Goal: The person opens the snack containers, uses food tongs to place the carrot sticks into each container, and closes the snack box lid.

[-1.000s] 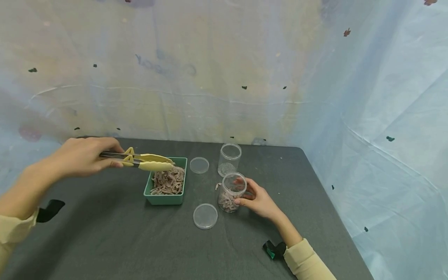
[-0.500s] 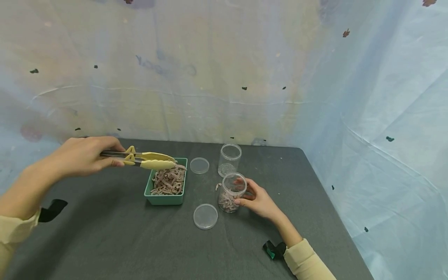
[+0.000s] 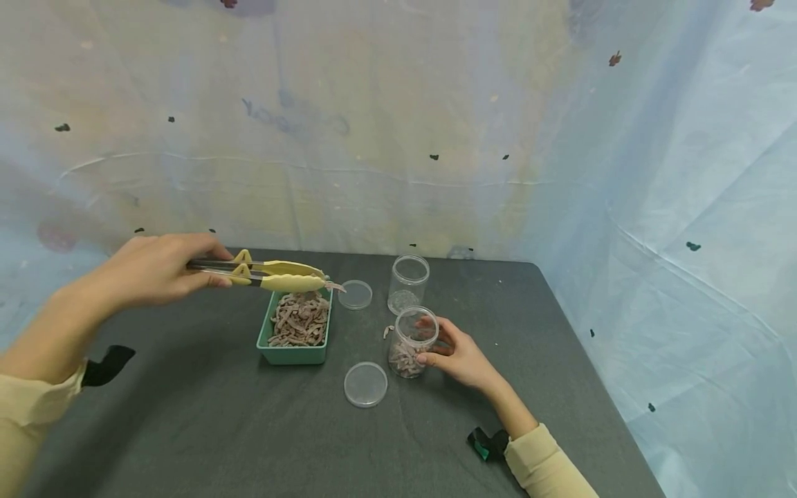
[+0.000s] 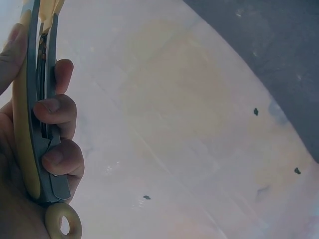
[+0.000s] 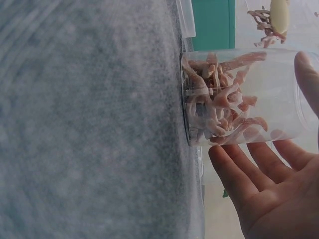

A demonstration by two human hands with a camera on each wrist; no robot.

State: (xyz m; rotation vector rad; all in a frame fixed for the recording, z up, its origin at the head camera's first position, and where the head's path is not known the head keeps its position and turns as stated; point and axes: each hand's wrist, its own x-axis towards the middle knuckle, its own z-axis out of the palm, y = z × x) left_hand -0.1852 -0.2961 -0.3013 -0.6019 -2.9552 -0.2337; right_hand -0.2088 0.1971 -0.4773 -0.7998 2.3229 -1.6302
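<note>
My left hand [image 3: 156, 273] grips yellow-tipped tongs [image 3: 292, 283] in the head view; the left wrist view has its fingers curled round the tongs' handle [image 4: 27, 129]. Pinched in the tips, a small bunch of brownish-pink strips [image 5: 269, 36] hangs out. The tips are above the far right corner of a green tub [image 3: 291, 356], which holds a heap of similar strips [image 3: 300, 321]. My right hand [image 3: 461, 356] holds a clear, lidless jar [image 5: 279, 92] from its right side, thumb and fingers around it. That jar stands upright on the table, partly filled with strips [image 5: 227, 99].
A second clear open jar [image 3: 409, 277] stands just behind the held one. Two clear round lids lie flat, a near lid [image 3: 365, 384] and a far lid [image 3: 356, 296]. One loose strip [image 3: 389, 332] lies left of the held jar. A plastic sheet [image 3: 349, 138] hangs behind the table.
My left hand has lifted the tongs up and rightward out of the heap, with strips now showing at their tips. The right hand and jar have stayed put.
</note>
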